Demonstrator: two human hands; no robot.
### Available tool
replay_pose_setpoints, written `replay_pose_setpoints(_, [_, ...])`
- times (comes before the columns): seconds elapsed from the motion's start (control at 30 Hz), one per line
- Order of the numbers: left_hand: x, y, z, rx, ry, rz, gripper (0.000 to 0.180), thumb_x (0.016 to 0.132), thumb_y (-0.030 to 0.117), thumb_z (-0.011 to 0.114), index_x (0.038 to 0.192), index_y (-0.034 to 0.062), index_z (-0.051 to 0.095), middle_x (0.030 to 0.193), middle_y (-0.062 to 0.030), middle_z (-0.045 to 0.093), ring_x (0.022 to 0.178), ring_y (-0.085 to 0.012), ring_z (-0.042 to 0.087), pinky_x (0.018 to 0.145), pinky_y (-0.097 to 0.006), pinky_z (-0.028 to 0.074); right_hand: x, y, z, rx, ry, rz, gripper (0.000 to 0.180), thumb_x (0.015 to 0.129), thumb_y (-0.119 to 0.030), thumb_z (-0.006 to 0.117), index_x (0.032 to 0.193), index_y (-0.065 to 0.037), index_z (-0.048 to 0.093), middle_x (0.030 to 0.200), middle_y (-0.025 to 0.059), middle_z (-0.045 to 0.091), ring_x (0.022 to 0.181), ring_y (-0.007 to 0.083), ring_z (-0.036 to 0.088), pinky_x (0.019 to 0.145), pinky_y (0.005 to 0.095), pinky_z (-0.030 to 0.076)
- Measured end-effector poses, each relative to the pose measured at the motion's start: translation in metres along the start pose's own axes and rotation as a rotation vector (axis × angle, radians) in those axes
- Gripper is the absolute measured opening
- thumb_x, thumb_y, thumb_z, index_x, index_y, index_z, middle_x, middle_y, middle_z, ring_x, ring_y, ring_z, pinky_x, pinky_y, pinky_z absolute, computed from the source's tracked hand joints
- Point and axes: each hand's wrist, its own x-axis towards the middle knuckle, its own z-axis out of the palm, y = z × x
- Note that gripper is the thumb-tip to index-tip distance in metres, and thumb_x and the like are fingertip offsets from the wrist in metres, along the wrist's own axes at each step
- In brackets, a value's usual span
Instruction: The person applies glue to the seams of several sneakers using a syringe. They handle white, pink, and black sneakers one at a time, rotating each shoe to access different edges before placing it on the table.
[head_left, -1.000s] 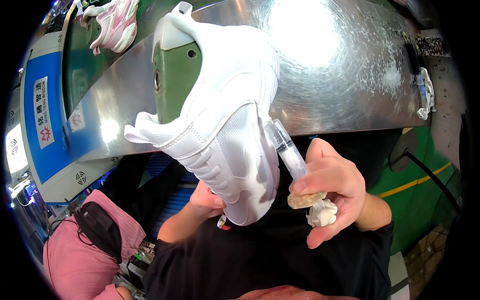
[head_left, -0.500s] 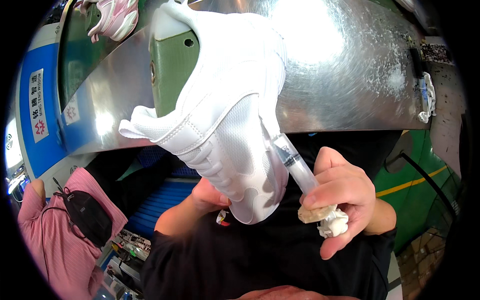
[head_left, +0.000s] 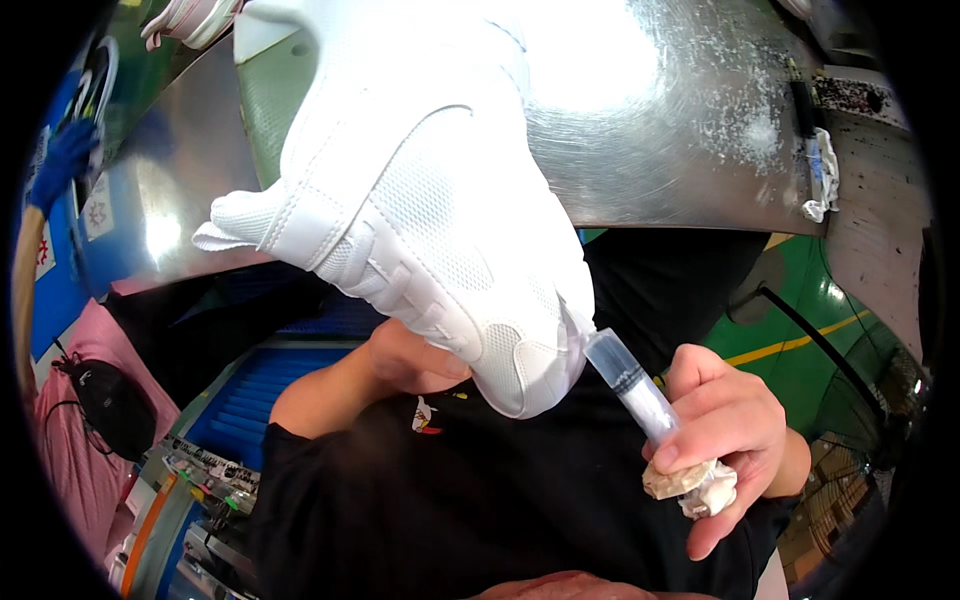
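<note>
Clear plastic syringe (head_left: 630, 378) at the toe of a white mesh sneaker (head_left: 430, 220)

The right hand (head_left: 735, 425), fingers curled, pinches the syringe and a crumpled off-white wad (head_left: 712, 492); the barrel slants up-left toward the sole's side. The left hand (head_left: 415, 357), elbow bent, grips the sneaker's toe, its fingertips hidden. The sneaker tilts toe-down across the near edge of the shiny metal table (head_left: 650, 185).
</note>
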Motion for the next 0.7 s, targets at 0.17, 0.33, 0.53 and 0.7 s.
replay_pose_setpoints(0.17, [0.02,-0.018,-0.001,-0.34,-0.093,-0.067,0.062,0.071,-0.017,0.057,0.129,0.003,0.046,0.126,-0.0117,0.053,0.119,-0.0276,0.049,0.099,-0.04,0.041,-0.022,-0.028,-0.002,-0.091,-0.005,0.055,0.063,0.057,-0.052,0.083,0.099,-0.009,0.067,0.08,0.0037,0.068,0.062,0.0124,0.038,0.057,0.0265,0.026])
replay_pose_setpoints(0.33, [0.054,-0.01,0.009,-0.402,-0.147,-0.124,0.045,0.083,-0.005,0.056,0.127,0.0022,0.048,0.125,-0.0124,0.054,0.117,-0.0265,0.052,0.1,-0.039,0.042,-0.042,-0.054,0.0,-0.212,0.051,0.07,0.061,0.058,-0.052,0.083,0.098,-0.01,0.067,0.081,0.0052,0.067,0.064,0.0136,0.039,0.058,0.0272,0.027])
replay_pose_setpoints(0.53, [0.088,-0.004,0.032,-0.457,-0.318,0.035,0.04,0.087,0.001,0.056,0.127,0.0021,0.048,0.124,-0.0125,0.055,0.117,-0.0266,0.052,0.101,-0.041,0.042,-0.047,-0.054,0.002,-0.364,0.133,-0.046,0.056,0.065,-0.045,0.08,0.1,-0.004,0.066,0.084,0.0004,0.068,0.055,0.0126,0.037,0.054,0.0268,0.025])
replay_pose_setpoints(0.7, [0.105,-0.002,0.036,-0.42,-0.373,0.025,0.038,0.089,0.007,0.056,0.126,0.0038,0.05,0.123,-0.0116,0.056,0.115,-0.0263,0.053,0.1,-0.043,0.043,-0.053,-0.051,0.008,-0.525,0.183,-0.067,0.055,0.066,-0.045,0.079,0.1,-0.005,0.065,0.081,0.0006,0.067,0.055,0.0135,0.036,0.053,0.0277,0.025])
